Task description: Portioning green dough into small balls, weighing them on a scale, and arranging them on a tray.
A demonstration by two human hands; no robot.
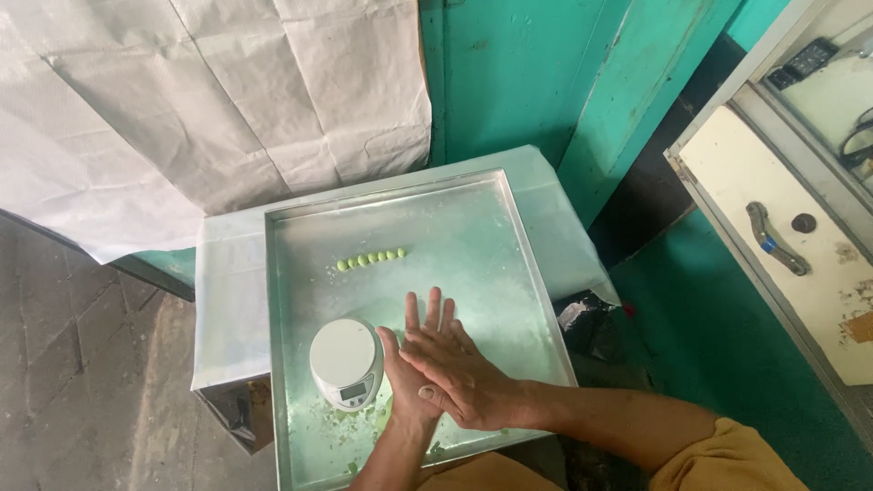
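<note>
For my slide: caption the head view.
Hands pressed palm to palm above a metal tray, beside a white scale and a row of green balls.

The right hand [459, 377] lies over the left hand [409, 382], so anything between the palms is hidden. The scale's [346, 362] small screen is too tiny to read.

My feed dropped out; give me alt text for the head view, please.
Two bare hands, right hand laid over left hand, press palm to palm above a metal tray, beside a small white scale. A short row of green balls lies farther up the tray, with green scraps near the scale.
</note>
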